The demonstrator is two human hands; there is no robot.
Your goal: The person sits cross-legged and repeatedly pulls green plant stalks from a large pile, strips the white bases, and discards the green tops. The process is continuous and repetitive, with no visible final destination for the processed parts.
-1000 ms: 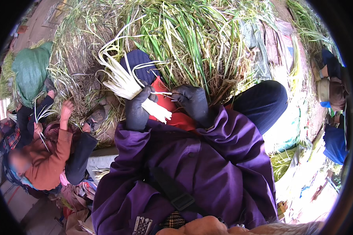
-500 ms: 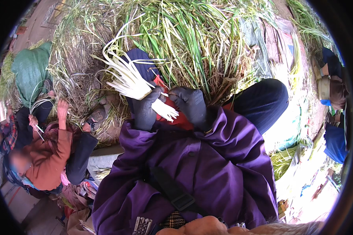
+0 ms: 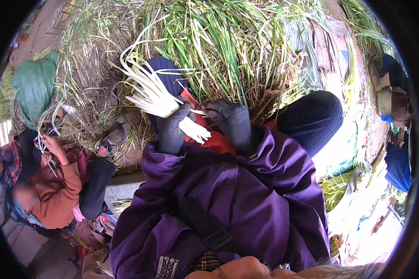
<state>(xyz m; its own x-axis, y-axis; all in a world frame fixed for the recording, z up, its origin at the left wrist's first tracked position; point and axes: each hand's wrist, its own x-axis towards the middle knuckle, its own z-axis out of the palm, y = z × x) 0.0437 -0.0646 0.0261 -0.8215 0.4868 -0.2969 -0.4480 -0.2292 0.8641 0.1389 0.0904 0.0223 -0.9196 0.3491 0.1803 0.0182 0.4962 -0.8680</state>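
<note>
My left hand (image 3: 173, 129), in a dark glove, is closed round a bunch of pale blanched stalks (image 3: 154, 99), possibly garlic shoots. Their loose leafy ends fan out to the upper left. The even white butts stick out below the fist, toward my lap. To the right, my right hand (image 3: 232, 120), also dark-gloved, has its fingers curled into a pinch. A thin pale stalk (image 3: 199, 112) runs from beside the bunch to those fingertips. Under both hands lies red cloth (image 3: 219, 143) between my bent knees.
A big heap of green and dry stalks (image 3: 228, 51) lies just beyond my knees. At the left sits a co-worker in a brown top (image 3: 56, 197), handling stalks. A green sack-like bundle (image 3: 35, 90) stands behind. Pale stalks (image 3: 337, 190) lie at the right.
My right hand has shifted slightly and turned, and the thin stalk at its fingertips shows more clearly. The bunch stays in my left hand. The co-worker's raised hand has come down and left.
</note>
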